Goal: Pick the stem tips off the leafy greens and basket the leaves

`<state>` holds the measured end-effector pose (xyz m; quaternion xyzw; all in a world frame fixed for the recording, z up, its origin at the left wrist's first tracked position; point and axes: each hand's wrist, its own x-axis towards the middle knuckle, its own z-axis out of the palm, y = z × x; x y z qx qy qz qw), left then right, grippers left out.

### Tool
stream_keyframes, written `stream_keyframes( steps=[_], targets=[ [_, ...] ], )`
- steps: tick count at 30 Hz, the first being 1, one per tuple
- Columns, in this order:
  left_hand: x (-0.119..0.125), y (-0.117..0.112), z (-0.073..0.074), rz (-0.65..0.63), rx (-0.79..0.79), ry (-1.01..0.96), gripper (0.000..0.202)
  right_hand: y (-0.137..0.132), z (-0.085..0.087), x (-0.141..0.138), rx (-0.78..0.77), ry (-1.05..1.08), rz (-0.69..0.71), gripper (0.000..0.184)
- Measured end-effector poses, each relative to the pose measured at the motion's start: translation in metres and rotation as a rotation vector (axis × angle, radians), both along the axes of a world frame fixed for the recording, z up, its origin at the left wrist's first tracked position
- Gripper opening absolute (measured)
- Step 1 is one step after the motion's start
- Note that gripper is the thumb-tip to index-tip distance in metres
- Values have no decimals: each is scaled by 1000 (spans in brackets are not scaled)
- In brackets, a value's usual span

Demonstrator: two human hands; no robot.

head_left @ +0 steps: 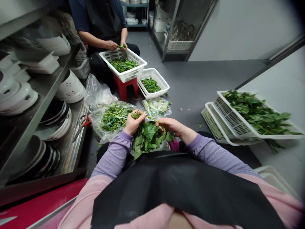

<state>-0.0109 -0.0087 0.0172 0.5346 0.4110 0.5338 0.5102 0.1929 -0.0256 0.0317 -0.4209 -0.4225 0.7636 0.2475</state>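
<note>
My left hand (134, 123) is closed around a bunch of leafy greens (146, 136), whose cut stem ends stick out above the fingers and whose broad leaves hang down over my lap. In my right hand (172, 126) a single green stem (152, 118) is pinched between thumb and fingers, stretching across from the left hand. Just beyond the left hand, a clear plastic bag (97, 128) lies opened on the floor with a heap of thin green stems (114, 116). Part of the right fingers is hidden behind the stem and leaves.
On the right, stacked white baskets (232, 122) hold leafy greens. Ahead, a co-worker handles green pods above a white basket (126, 75) on a red stool (124, 89); another white basket (164, 87) stands beside it. Red-handled scissors (82, 124) lie on the left shelf (71, 149) near bowls.
</note>
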Motion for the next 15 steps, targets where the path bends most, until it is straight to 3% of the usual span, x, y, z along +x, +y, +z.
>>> stream_keyframes(
  steps=[4,7,10,12,15],
  targets=[
    [-1,-4,5,42,35,115,22,-1,3,-10,188,-152,-69,13],
    [5,-12,9,103,157,300,18,7,-6,-23,336,-296,-184,11],
    [8,-20,13,148,318,451,13,23,-21,-33,206,-284,-410,13],
    [0,-18,14,271,339,470,13,36,-29,-30,124,-260,-531,16],
    [-32,1,9,532,226,536,14,50,-36,-12,183,-231,-579,19]
  ],
)
